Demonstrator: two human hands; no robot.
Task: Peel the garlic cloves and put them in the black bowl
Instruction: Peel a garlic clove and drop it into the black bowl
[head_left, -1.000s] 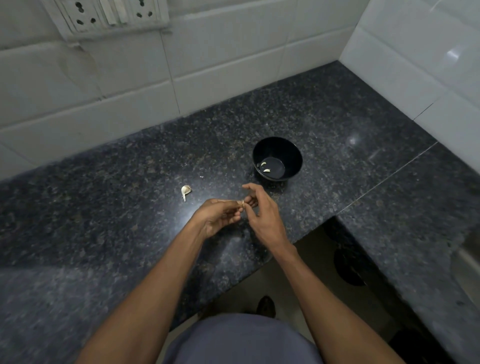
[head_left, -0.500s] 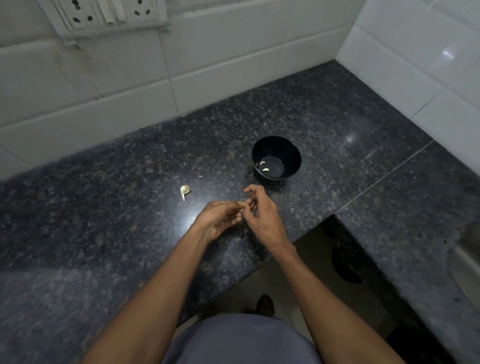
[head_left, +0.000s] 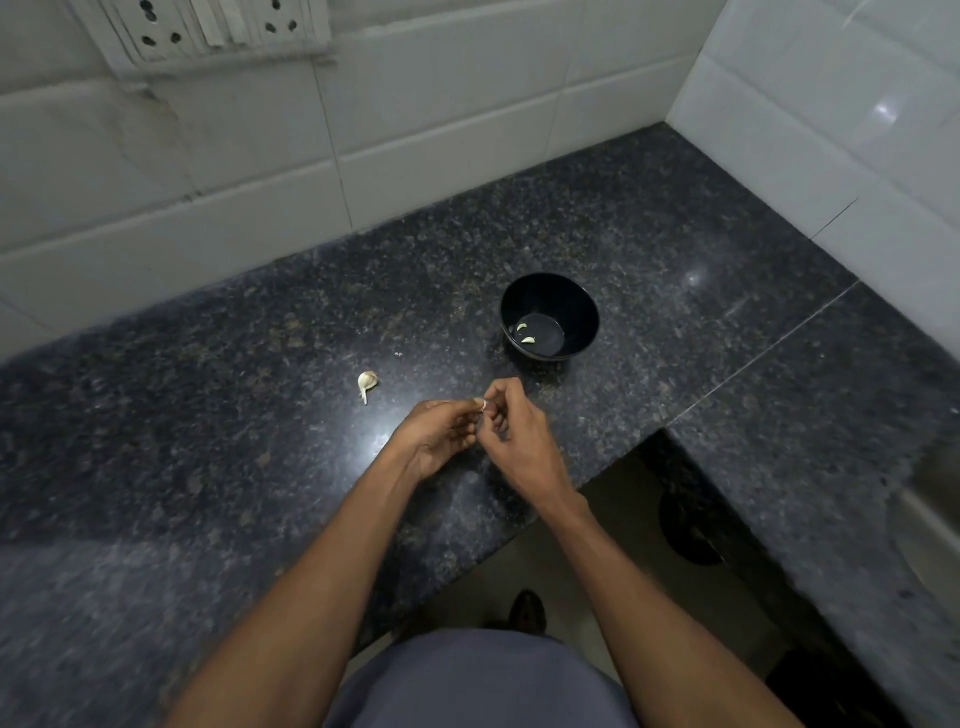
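- Black bowl (head_left: 549, 315): stands upright on the counter just beyond the fingertips; two peeled cloves (head_left: 524, 333) lie side by side on its floor, toward its left wall.
- Left hand (head_left: 439, 435) and right hand (head_left: 515, 439): meet above the counter, fingers curled, tips touching; between them they pinch a small garlic clove (head_left: 484, 405), most of it hidden by the fingers. How much skin remains on it cannot be told.
- Unpeeled clove (head_left: 367, 383): lies alone on the counter, left of and slightly beyond the left hand's fingers, well apart from the bowl.
- A tiny pale fleck (head_left: 398, 355) sits between that clove and the bowl; too small to identify.
- Counter (head_left: 208, 441): dark speckled granite, glossy, L-shaped; a seam (head_left: 769, 353) runs diagonally to the right of the bowl.
- Walls: white tile (head_left: 441, 156) behind and to the right; a socket panel (head_left: 218, 26) is mounted high, far beyond the left hand.
- Edges: the counter's front edge (head_left: 587, 480) passes directly beneath the right wrist; the inner corner of the L lies to the right of the right hand.
- Open surface extends beyond the fingertips to both sides of the bowl.
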